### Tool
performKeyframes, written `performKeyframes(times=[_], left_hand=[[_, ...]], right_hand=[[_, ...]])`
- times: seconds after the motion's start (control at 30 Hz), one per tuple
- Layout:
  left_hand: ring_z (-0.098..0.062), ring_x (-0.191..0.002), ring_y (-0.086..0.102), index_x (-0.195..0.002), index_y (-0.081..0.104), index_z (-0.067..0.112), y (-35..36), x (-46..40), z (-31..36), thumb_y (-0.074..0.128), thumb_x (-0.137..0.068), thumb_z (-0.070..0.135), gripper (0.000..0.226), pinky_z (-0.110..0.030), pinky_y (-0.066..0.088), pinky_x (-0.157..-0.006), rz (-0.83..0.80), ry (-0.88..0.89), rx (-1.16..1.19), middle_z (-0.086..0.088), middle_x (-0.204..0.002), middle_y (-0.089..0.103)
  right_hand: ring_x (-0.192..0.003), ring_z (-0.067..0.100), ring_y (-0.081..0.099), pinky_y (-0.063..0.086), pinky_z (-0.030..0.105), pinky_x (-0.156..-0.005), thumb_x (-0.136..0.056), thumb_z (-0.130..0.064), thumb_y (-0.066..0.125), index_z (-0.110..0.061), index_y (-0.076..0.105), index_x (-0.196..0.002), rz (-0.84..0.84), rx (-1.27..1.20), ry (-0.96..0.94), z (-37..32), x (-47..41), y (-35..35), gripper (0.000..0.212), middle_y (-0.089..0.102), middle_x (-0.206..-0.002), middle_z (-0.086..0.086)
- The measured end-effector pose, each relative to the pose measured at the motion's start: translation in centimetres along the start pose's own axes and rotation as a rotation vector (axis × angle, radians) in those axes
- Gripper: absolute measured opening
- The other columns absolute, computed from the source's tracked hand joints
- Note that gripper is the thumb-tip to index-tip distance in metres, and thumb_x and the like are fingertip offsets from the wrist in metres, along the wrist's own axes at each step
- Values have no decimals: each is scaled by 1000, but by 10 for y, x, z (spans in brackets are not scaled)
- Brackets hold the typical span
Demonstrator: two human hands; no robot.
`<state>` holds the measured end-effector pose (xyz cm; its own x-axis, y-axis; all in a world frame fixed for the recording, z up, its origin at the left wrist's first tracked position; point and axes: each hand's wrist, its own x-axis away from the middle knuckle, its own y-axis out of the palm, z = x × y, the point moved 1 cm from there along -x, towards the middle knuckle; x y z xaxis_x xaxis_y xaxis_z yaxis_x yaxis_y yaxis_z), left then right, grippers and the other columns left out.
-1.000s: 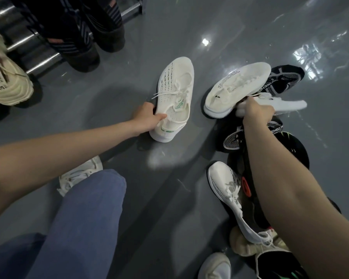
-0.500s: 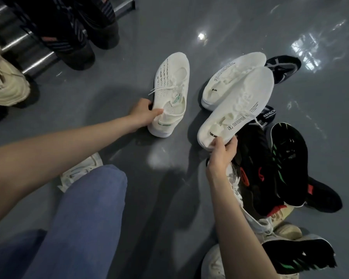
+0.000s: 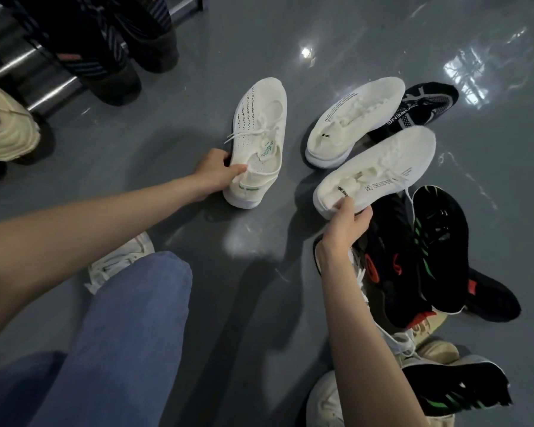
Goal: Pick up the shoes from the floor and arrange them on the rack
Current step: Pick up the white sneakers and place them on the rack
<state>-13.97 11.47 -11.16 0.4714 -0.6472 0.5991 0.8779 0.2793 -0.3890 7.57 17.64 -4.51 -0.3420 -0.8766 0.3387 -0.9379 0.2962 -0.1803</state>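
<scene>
My left hand grips the heel of a white perforated sneaker with green trim, which rests on the grey floor. In my right hand I hold a white knit sneaker by its heel, raised above the shoe pile. Its matching white knit sneaker lies on the floor just beyond it. The shoe rack with metal bars is at the top left; a pair of dark striped shoes and a cream sneaker sit on it.
A pile of black sneakers with red and green accents lies at the right, a black knit shoe behind the white pair. More cream and black shoes are at the lower right. My blue-jeaned knee and white worn shoe are lower left.
My right hand pulled the second white knit sneaker out of the pile and brought it nearer, beside its match. My left hand kept its grip on the perforated sneaker's heel.
</scene>
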Motion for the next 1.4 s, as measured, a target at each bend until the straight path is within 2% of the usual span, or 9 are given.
performKeyframes(times=[0.17, 0.23, 0.4, 0.5, 0.67, 0.83, 1.07, 1.2, 1.4], left_hand=[[-15, -75, 52, -80, 64, 12, 0, 5, 3, 66, -84, 30, 18, -28, 36, -56, -6, 7, 25, -2, -78, 60], [-16, -81, 55, -96, 68, 8, 2, 7, 6, 66, -85, 31, 25, -27, 39, -59, 3, 0, 29, -3, -87, 62], [-21, -92, 58, -111, 66, 2, 4, 26, 15, 65, -87, 27, 35, -27, 42, -72, -40, -47, -18, -7, -101, 65], [-21, -86, 57, -108, 65, 0, -2, 41, 22, 65, -88, 24, 31, -22, 40, -58, -100, -9, -73, -4, -91, 59], [-18, -84, 57, -102, 67, 3, -22, 78, 46, 64, -86, 23, 25, -25, 43, -63, -169, 91, -213, -4, -91, 63], [-12, -63, 50, -67, 53, 16, -43, 112, 63, 66, -85, 24, 24, -22, 36, -50, -123, 96, -291, 4, -65, 53], [-8, -61, 55, -85, 59, 12, -63, 146, 47, 67, -88, 23, 14, -21, 44, -47, -144, -77, -161, 3, -71, 57], [-9, -61, 55, -82, 58, 14, -83, 161, 30, 68, -87, 20, 13, -15, 42, -35, -115, -162, -165, 3, -72, 57], [-25, -84, 62, -118, 57, -3, -92, 178, 5, 68, -87, 15, 38, -30, 50, -54, -87, -321, -35, -12, -101, 67]], right_hand=[[-91, 19, 61, 54, 32, -78, -93, -6, 58, -4, 55, -123, -239, 93, 7, -16, -33, -17, 29, 60, -111, 11], [-98, 18, 66, 57, 28, -83, -94, -6, 58, -3, 53, -133, -274, 224, -29, -26, -45, -36, 39, 60, -123, 11], [-64, -3, 66, 51, 11, -58, -86, 10, 45, 2, 68, -107, -239, 501, -155, -39, -42, -95, 32, 68, -92, 5], [-76, 16, 71, 51, 14, -65, -85, 6, 48, 1, 69, -100, -258, 635, -179, -22, -19, -118, 26, 71, -95, 16], [-119, 33, 49, 38, 39, -97, -84, -19, 61, -4, 50, -126, -432, 1760, -489, 31, 26, -140, 46, 56, -125, 14], [-117, 23, 61, 45, 31, -93, -93, -13, 50, -13, 52, -127, -637, 2069, -583, 18, 13, -122, 34, 64, -125, 4], [-105, 34, 65, 46, 31, -73, -79, -30, 68, 3, 60, -112, -747, 1487, -162, -22, 19, -77, 47, 67, -113, 19], [-107, 34, 63, 50, 35, -79, -76, -31, 72, -4, 53, -120, -731, 1227, -235, 2, 62, -50, 54, 65, -118, 14], [-109, 31, 56, 49, 37, -86, -89, -36, 62, -6, 41, -141, -776, 1004, -457, 39, 103, -58, 63, 42, -135, 15]])
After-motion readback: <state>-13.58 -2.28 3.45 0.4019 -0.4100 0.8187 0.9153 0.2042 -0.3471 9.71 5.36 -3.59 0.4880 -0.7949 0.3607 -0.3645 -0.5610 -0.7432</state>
